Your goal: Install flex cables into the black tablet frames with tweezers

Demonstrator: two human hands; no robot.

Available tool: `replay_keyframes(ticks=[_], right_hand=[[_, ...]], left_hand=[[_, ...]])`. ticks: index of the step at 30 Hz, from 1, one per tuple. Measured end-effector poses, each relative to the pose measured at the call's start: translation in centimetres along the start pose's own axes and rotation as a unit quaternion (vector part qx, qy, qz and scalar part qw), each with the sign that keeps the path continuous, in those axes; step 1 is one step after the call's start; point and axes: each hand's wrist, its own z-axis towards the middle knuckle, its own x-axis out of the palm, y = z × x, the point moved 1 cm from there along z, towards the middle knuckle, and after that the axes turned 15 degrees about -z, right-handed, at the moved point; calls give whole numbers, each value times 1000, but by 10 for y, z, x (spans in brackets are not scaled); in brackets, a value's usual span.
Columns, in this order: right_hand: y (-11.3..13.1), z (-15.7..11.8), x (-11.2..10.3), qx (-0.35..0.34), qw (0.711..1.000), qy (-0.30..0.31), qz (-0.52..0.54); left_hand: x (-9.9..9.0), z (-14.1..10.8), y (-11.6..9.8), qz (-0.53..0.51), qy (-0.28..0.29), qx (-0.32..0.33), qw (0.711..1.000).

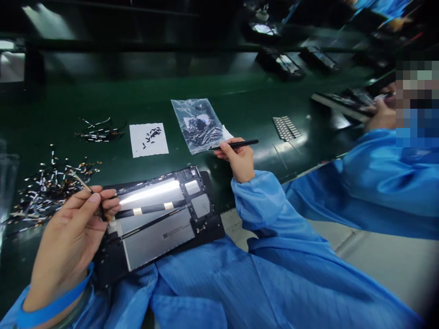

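In my left hand (80, 219), thumb and fingers are closed on a thin flex cable (81, 181); its far end points up and left. The hand is at the left edge of an opened tablet (157, 244), with bare metal and black parts showing, which lies tilted at the bench's near edge. My right hand (240, 157) grips black tweezers (244, 143), held nearly level over the near corner of a clear plastic bag (197, 123) of small dark parts. Left of that bag, a white paper sheet (136, 141) carries several small black pieces.
A tangled pile of flex cables (44, 196) spreads at the left, with a smaller bunch (99, 132) behind. A block of small metal pieces (286, 128) lies right. Beyond it, a co-worker's hand (382, 114) handles a device. Black trays (281, 64) stand further back on the green bench (233, 103).
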Motion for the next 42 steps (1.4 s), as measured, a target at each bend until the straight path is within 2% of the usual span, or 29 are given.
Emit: replay_keyframes(ticks=[2, 4, 9, 11, 13, 18, 22, 27, 29, 33, 35, 42], right_hand=[[16, -12, 8, 0, 999, 41, 23], [36, -29, 20, 1, 992, 119, 49], [81, -68, 58, 23, 931, 346, 112], [91, -76, 70, 33, 909, 397, 126], [96, -79, 77, 47, 895, 422, 137], [93, -78, 85, 119, 876, 437, 168], [86, -78, 88, 181, 857, 449, 179], [83, -79, 89, 204, 848, 458, 174], [83, -76, 88, 189, 860, 445, 163], [77, -65, 86, 90, 930, 337, 119], [73, -61, 87, 40, 949, 302, 78], [61, -63, 93, -38, 955, 294, -24]], left_hand=[[4, -5, -1, 15, 22, -5, 1000], [8, -10, -2, 47, 65, -25, 996], [19, -21, 2, 86, 178, -66, 978], [19, -23, 5, 79, 200, -75, 974], [16, -24, 7, 76, 200, -76, 974], [7, -26, 7, 72, 162, -73, 982], [6, -28, 8, 64, 163, -84, 981], [5, -27, 9, 64, 159, -88, 981], [5, -26, 8, 65, 156, -86, 982], [4, -25, 4, 51, 128, -90, 986], [4, -25, 1, 46, 115, -87, 988], [7, -22, 1, 65, 91, -84, 990]])
